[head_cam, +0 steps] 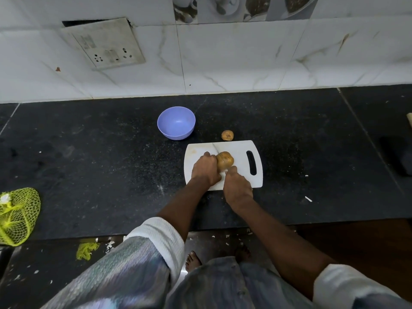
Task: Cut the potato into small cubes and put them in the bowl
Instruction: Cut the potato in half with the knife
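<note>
A brown potato (225, 160) lies on the white cutting board (240, 152). My left hand (206, 169) holds the potato at its left side. My right hand (237, 188) grips the handle of a knife (215, 148); the handle is hidden in my fist. The thin blade runs across the potato's left part, its tip pointing away from me. A cut-off potato end (227, 135) lies on the black counter just behind the board. The purple bowl (176, 122) stands behind and left of the board, with nothing in it.
A yellow net bag (16, 215) lies at the counter's left front edge. The tiled wall with a socket plate (107, 44) rises behind the counter. A dark object (399, 157) sits at the far right. The counter's front edge runs just below my forearms.
</note>
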